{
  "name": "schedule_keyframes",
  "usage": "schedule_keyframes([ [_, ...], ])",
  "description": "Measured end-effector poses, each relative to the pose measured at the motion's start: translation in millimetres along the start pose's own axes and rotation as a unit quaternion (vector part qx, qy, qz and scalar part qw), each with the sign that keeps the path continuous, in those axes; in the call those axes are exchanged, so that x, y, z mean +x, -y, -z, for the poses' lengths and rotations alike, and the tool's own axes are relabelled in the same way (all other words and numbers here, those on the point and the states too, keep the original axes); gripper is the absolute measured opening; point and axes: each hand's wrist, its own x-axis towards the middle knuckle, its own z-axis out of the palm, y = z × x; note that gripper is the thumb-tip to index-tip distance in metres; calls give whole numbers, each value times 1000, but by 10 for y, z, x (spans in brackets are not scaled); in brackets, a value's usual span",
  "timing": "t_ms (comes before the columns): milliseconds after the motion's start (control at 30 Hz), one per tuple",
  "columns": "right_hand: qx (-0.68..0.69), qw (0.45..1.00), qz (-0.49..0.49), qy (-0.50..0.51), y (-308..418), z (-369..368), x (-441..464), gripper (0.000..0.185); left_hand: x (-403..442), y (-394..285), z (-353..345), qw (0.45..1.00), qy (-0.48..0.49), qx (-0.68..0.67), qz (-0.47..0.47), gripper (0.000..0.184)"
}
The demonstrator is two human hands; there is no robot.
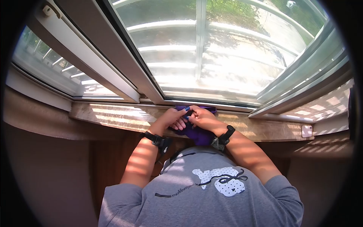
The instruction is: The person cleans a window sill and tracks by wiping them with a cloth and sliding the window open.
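Note:
A piece of purple cloth [197, 135] lies bunched on the windowsill and hangs down over its front edge, close to my shirt. My left hand [174, 118] is closed at the cloth's left side, its fingers curled and its thumb reaching toward the other hand. From the right, my right hand [205, 118] grips the cloth with bent fingers. Both hands meet at the thumbs and forefingers, over a dark fold of the fabric. Part of the cloth is hidden under the hands. Each wrist wears a black strap.
The stone windowsill [121, 114] runs across in front of me, striped with sunlight. A phone [307, 131] lies at its right end. Window frames [151, 89] rise behind it, with white bars [170, 48] outside. A handle [51, 11] sits on the left sash.

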Motion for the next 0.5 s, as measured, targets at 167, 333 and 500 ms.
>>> schedule_keyframes([
  [167, 135, 989, -21, -51, -198, 168, -212, 34, 177, -161, -376, 994, -30, 105, -31, 60],
  [333, 164, 974, -81, -135, -405, 539, -653, 27, 364, -478, -840, 982, 64, 172, -31, 67],
  [500, 174, 954, -97, -222, -585, 831, -1117, 24, 490, -685, -1355, 970, 125, 189, -88, 70],
])
